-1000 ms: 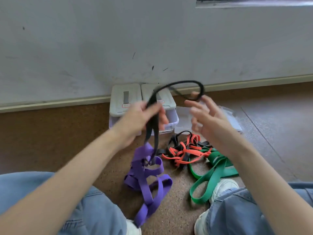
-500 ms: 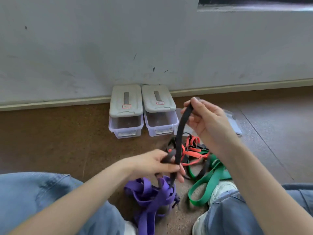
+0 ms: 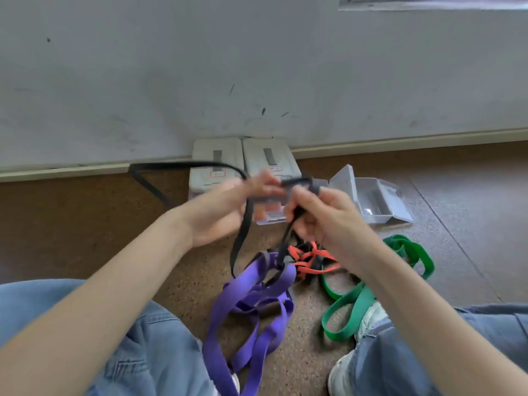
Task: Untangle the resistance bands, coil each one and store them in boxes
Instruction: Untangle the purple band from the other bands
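Both the left hand (image 3: 225, 212) and the right hand (image 3: 320, 215) pinched the black band (image 3: 241, 244), which looked light, limp and stretchy, best gripped near the purple band (image 3: 251, 298) snag.

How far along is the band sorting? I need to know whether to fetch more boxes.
Nothing looks stored yet. The open clear plastic box seems empty; two lidded boxes stand closed by the wall. Left hand and right hand work the thin black band, which still runs into the wide purple band. Orange and green bands lie untouched.
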